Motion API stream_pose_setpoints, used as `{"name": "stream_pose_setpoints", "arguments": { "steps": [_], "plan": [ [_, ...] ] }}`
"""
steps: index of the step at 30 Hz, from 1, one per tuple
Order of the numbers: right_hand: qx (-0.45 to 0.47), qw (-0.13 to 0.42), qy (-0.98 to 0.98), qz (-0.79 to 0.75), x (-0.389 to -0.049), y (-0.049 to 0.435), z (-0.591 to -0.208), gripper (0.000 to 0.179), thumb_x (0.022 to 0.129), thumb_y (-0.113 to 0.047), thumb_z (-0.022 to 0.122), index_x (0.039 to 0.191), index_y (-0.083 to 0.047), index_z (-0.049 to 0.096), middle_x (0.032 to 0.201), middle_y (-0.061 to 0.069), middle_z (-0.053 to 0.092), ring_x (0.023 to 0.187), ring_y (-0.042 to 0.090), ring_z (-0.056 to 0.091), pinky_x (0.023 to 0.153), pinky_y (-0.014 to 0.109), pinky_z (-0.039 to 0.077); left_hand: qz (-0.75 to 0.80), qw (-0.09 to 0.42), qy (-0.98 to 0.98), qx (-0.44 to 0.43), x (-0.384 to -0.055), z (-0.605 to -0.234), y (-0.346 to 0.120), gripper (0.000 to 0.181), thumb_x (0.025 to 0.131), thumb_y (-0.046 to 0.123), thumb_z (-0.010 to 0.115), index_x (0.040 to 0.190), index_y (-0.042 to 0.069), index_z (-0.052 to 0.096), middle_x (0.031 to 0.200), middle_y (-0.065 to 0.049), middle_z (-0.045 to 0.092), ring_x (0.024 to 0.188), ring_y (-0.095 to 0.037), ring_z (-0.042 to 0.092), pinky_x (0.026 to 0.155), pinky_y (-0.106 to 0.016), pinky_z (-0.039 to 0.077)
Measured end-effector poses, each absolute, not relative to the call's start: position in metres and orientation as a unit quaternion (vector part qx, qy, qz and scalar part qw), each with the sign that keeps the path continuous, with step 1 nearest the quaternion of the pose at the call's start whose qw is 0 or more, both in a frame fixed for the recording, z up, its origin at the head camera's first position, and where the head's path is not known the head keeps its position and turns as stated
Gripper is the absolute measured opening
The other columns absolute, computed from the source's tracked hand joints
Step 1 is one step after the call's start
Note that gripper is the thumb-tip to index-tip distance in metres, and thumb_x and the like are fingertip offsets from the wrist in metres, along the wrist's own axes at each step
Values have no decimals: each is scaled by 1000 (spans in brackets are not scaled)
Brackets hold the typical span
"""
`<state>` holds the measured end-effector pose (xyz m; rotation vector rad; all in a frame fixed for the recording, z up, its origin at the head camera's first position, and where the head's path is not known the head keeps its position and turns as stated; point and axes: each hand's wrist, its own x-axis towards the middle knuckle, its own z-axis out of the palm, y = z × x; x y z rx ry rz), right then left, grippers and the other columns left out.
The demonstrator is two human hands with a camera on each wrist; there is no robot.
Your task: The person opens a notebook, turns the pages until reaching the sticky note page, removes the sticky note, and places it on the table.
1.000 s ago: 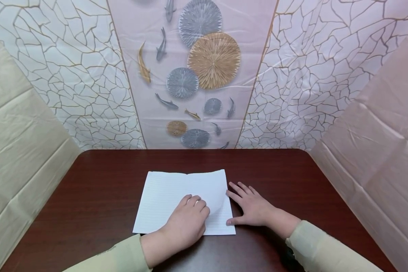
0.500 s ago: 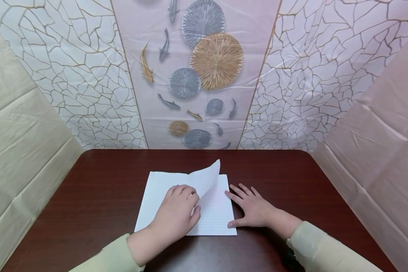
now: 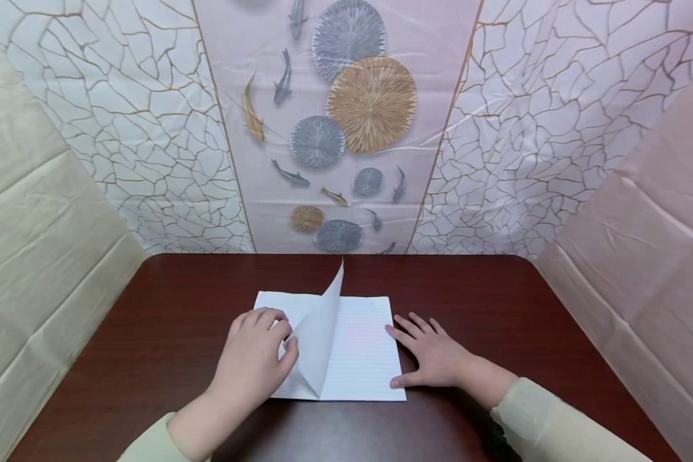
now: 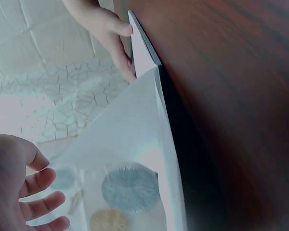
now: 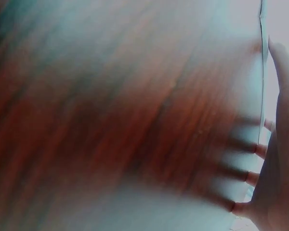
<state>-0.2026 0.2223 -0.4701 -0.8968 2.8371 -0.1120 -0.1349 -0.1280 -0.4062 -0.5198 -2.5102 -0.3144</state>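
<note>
One lined notebook (image 3: 366, 359), lying open on the bench (image 3: 468, 295), its centre fold running roughly away from the person; right-hand side flat, fine ruling visible. One raised page (image 3: 317, 333) of the same, standing up from the fold, far corner pointing upward, near part curving over to the left. One left hand (image 3: 251, 356), back uppermost, above the left half of the notebook; fingers bent, thumb and forefinger pinching the free edge of the raised page, the other fingers held a little apart from one another in the left wrist view. One right hand (image 3: 433, 359), palm down, fingers and thumb spread wide; tips of thumb and forefinger touching the right margin of the notebook, remaining fingers just beside it over the bench. One left sleeve (image 3: 153, 443), pale green; one right sleeve (image 3: 554, 423), to match. Bench in dark reddish-brown wood grain, far corners rounded, a soft sheen close to the person. One backdrop (image 3: 496, 128) beyond the far edge: white with branching gold crackle lines; centre panel (image 3: 335, 176) pinkish, printed with grey and gold discs and fish. Two creased side cloths: left cloth (image 3: 46, 192), beige; right cloth (image 3: 652, 224), pinkish
</note>
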Motion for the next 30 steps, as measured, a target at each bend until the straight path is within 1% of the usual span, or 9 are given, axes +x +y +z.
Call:
{"name": "stream_pose_setpoints", "arguments": {
  "steps": [6, 13, 20, 25, 30],
  "plan": [
    [-300, 79, 949, -47, -202, 224, -471, 108, 73, -90, 46, 158, -27, 27, 163, 5, 22, 149, 38, 16, 112, 68, 17, -118, 264, -942, -168, -127, -413, -147, 10, 86, 20, 61, 76, 16, 62, 102, -4, 66, 106, -32, 59, 97, -52, 40],
    [-301, 83, 949, -47, -202, 223, -470, 108, 73, -90, 47, 158, -26, 27, 163, 5, 23, 149, 38, 17, 111, 69, 17, -119, 253, -950, -137, -116, -419, -164, 7, 83, 18, 66, 77, 15, 63, 103, -5, 66, 106, -33, 59, 94, -53, 41],
    [-299, 91, 949, -42, -203, 222, -468, 108, 73, -90, 47, 158, -26, 28, 163, 6, 23, 149, 39, 18, 111, 69, 18, -110, 239, -958, -117, -110, -421, -171, 10, 85, 16, 63, 75, 14, 67, 103, -6, 67, 105, -33, 59, 93, -54, 41],
    [-297, 98, 949, -45, -203, 221, -466, 108, 73, -90, 48, 158, -26, 28, 163, 6, 23, 149, 39, 17, 111, 69, 18, -99, 210, -967, -101, -106, -422, -173, 13, 84, 15, 65, 71, 16, 64, 102, -6, 65, 105, -34, 58, 92, -55, 42],
    [-293, 104, 949, -47, -203, 222, -465, 109, 72, -90, 49, 158, -26, 28, 163, 5, 23, 149, 38, 16, 111, 68, 17, -79, 167, -979, -86, -102, -422, -175, 16, 84, 16, 65, 68, 17, 63, 102, -8, 64, 106, -36, 57, 93, -57, 41]
  ]
}}
